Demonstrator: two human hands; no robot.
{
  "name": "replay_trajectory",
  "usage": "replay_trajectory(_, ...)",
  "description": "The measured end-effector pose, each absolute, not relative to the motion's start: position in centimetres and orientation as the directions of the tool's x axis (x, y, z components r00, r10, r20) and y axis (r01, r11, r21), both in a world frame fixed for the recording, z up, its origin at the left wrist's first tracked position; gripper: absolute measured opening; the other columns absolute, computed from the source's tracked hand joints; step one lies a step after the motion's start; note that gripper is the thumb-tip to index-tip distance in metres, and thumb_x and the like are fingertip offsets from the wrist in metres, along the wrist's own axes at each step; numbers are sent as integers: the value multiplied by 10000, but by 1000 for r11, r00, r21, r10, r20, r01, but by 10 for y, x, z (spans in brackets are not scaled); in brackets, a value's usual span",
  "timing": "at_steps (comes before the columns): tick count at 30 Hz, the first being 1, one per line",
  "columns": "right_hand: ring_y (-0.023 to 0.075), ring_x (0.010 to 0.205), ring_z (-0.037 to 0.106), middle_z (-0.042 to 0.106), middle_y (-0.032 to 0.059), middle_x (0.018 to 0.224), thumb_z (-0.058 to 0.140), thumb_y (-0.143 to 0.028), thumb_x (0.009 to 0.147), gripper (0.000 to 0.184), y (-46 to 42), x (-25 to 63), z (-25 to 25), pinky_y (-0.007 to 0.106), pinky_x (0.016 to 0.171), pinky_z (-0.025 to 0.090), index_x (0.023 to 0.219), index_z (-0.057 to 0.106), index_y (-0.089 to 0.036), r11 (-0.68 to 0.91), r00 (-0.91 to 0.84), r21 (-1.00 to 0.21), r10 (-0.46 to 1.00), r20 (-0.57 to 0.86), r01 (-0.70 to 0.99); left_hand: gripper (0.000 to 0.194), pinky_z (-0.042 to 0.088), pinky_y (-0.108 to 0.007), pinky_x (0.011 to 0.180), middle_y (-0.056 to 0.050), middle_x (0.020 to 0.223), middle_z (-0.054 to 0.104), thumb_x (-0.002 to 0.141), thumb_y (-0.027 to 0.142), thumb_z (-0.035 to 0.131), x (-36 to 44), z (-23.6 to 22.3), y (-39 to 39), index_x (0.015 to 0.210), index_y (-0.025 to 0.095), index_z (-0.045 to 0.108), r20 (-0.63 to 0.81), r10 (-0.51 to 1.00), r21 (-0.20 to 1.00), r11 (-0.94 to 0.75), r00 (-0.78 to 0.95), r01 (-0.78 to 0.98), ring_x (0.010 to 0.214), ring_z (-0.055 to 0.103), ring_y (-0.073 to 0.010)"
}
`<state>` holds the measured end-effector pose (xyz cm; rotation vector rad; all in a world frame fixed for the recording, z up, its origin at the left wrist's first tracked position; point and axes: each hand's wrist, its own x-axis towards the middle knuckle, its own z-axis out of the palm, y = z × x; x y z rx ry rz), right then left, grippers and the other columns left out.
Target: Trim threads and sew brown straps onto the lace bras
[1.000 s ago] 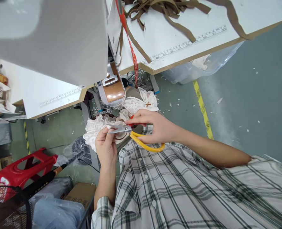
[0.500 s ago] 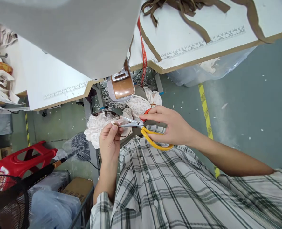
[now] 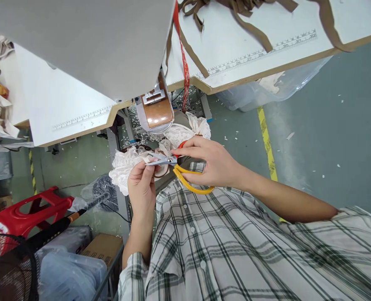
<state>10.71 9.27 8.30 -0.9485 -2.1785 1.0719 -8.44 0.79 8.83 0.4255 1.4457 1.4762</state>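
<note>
My right hand (image 3: 215, 163) is closed on a pair of scissors (image 3: 172, 160) with one yellow and one red handle loop. The blades point left and stand slightly apart, right at the fingertips of my left hand (image 3: 142, 184). That hand pinches a thin, light edge or strip of a white lace garment (image 3: 122, 167); the fingertips and blades partly hide it. The garment, with brown trim, spreads over my lap and up below the machine. Its right part (image 3: 185, 131) looks like a rounded lace cup.
Above my lap hangs a grey machine head (image 3: 110, 46) with a brown-covered plate (image 3: 156, 110). White tables with rulers flank it. Brown strips (image 3: 251, 29) lie on the right table; a red ribbon (image 3: 185, 62) hangs beside it. A red stool (image 3: 25, 209) and fan (image 3: 9, 267) stand left.
The scissors and my right hand have moved left, so the blades reach over my left fingertips, with a narrower gap between them. The left hand has shifted only slightly. The whole view has shifted a little.
</note>
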Motion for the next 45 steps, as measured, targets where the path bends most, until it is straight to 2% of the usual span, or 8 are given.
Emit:
replay_trajectory(7, 211, 936, 673, 686, 69, 1073, 734, -311, 757, 497, 93, 105, 81, 359, 839, 546, 1252, 722, -267, 418, -610, -845, 779, 144, 334, 231, 548, -229, 746, -19, 874, 748, 712, 381, 873, -84, 86, 9, 873, 232, 799, -361, 804, 910, 195, -472, -365, 736, 648, -110)
replay_trajectory(13, 205, 923, 671, 684, 64, 1073, 760, -315, 743, 495, 91, 99, 79, 365, 861, 543, 1235, 735, -266, 331, -597, -884, 798, 76, 331, 267, 556, -237, 725, -24, 833, 739, 680, 390, 892, -84, 84, 10, 858, 217, 793, -357, 796, 914, 189, -489, -360, 734, 650, -121)
replay_trajectory(23, 187, 879, 663, 682, 64, 1029, 761, -338, 734, 488, 92, 102, 69, 333, 821, 540, 1213, 755, -248, 269, -583, -899, 812, 18, 346, 260, 526, -175, 649, 5, 719, 710, 653, 367, 912, -87, 82, 8, 801, 201, 778, -391, 754, 894, 176, -528, -412, 629, 614, -74)
replay_trajectory(29, 201, 918, 671, 681, 61, 1064, 779, -320, 716, 498, 89, 95, 70, 355, 857, 544, 1211, 753, -270, 283, -582, -904, 812, 47, 322, 280, 537, -185, 669, -7, 798, 733, 642, 348, 917, -85, 81, 9, 836, 198, 784, -411, 777, 880, 204, -476, -428, 644, 617, -75)
replay_trajectory(35, 196, 893, 669, 683, 65, 1025, 765, -330, 733, 491, 89, 101, 65, 346, 814, 539, 1215, 751, -242, 275, -578, -900, 815, 32, 338, 268, 523, -176, 639, 3, 731, 707, 656, 353, 908, -86, 79, 7, 825, 195, 773, -430, 761, 872, 211, -486, -441, 637, 615, -79)
replay_trajectory(42, 194, 896, 668, 683, 58, 1045, 764, -316, 725, 470, 88, 96, 65, 351, 831, 539, 1193, 759, -263, 282, -579, -904, 814, 49, 321, 245, 547, -200, 694, -7, 821, 746, 675, 328, 899, -82, 75, 9, 842, 201, 774, -436, 770, 863, 212, -465, -459, 665, 636, -82)
replay_trajectory(45, 187, 855, 643, 689, 66, 1049, 745, -324, 749, 453, 93, 106, 66, 341, 774, 537, 1196, 757, -249, 244, -520, -902, 854, 26, 357, 202, 543, -172, 686, -4, 808, 747, 681, 296, 898, -84, 75, 9, 805, 198, 773, -468, 749, 836, 204, -469, -510, 673, 643, -71)
